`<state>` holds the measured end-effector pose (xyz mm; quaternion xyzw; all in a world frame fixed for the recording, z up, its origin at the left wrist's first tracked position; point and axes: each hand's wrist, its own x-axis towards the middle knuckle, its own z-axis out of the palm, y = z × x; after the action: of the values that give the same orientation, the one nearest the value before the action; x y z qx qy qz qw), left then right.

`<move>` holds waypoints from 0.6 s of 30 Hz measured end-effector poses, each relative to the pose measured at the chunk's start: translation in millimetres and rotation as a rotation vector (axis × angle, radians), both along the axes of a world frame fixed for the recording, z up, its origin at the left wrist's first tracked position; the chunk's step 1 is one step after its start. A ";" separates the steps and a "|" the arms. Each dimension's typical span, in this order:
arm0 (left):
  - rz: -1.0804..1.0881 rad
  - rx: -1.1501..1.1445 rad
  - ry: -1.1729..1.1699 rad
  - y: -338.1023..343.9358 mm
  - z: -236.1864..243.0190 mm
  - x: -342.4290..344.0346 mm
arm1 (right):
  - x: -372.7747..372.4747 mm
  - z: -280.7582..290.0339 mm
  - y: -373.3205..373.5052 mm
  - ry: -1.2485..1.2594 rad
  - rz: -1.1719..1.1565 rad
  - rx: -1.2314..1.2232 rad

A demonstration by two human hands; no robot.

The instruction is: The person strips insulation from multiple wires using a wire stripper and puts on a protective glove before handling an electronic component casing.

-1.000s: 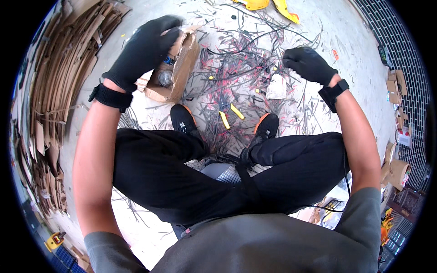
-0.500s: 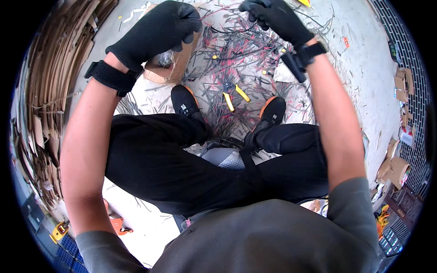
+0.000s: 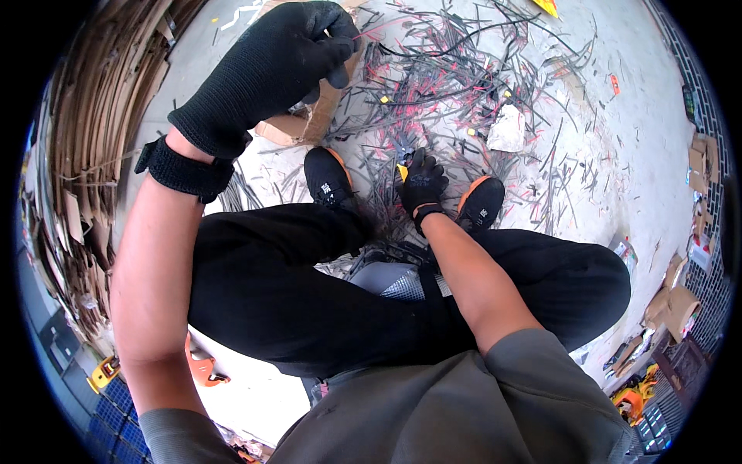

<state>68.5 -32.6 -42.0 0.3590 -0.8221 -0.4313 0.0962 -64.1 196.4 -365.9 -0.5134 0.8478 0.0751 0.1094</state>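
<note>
Black knit covers both hands. At eleven o'clock the left hand (image 3: 290,62) is pinched on a thin red wire (image 3: 386,25), which runs out from the fingertips toward twelve. The right hand (image 3: 424,183) is low, a little off centre toward one o'clock, at the yellow-handled pliers (image 3: 403,172); one handle shows along its left side, but I cannot tell whether the fingers are wrapped around the tool or only resting on it.

The pliers lie between the left shoe (image 3: 328,178) and the right shoe (image 3: 481,203), among wire scraps (image 3: 421,93) strewn over the pale floor (image 3: 626,162) toward twelve and one. A black cable (image 3: 464,42) curves across them near twelve. Partly hidden behind the left hand, an open cardboard box (image 3: 309,120) sits at eleven. Toward two lies a whitish flat piece (image 3: 507,129); toward ten, a stack of flattened cardboard (image 3: 100,139).
</note>
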 end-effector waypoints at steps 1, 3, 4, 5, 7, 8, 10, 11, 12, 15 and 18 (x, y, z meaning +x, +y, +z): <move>-0.019 -0.003 -0.033 -5.1 -2.7 2.2 | -2.5 -1.9 -4.9 -0.019 -0.010 0.055; -0.057 -0.009 -0.087 -11.9 -3.0 0.0 | -8.7 -2.7 -8.2 0.050 0.003 0.128; -0.074 -0.088 -0.066 -14.1 -6.9 -2.0 | -13.8 -1.6 -6.3 0.013 0.010 0.150; -0.082 -0.168 -0.050 -15.8 -13.8 0.3 | -18.8 4.6 -7.7 -0.026 0.028 0.170; -0.070 -0.194 -0.020 -15.3 -19.5 7.4 | -21.5 29.3 -16.8 -0.129 0.048 0.253; -0.063 -0.145 -0.001 -14.3 -16.6 5.7 | -22.1 31.6 -16.4 -0.138 0.039 0.230; -0.027 -0.002 0.037 -10.4 -8.1 0.2 | -23.4 26.0 -13.1 -0.162 0.024 0.175; -0.013 0.088 0.059 -7.5 -1.3 -9.0 | -31.5 8.2 -6.1 -0.156 0.037 0.115; 0.015 0.182 0.079 -5.4 2.6 -10.8 | -31.4 6.7 -7.3 -0.095 0.049 0.044; 0.047 0.215 0.095 -7.7 1.9 -2.1 | -37.2 31.6 -12.8 -0.214 0.077 0.126; 0.092 0.275 0.154 -9.1 4.7 -0.8 | -47.9 47.3 -23.5 -0.309 0.087 0.064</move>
<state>67.8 -41.7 -37.3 0.3719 -0.7282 -0.5612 0.1286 -112.0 172.8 -318.6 -0.5513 0.7951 0.0268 0.2515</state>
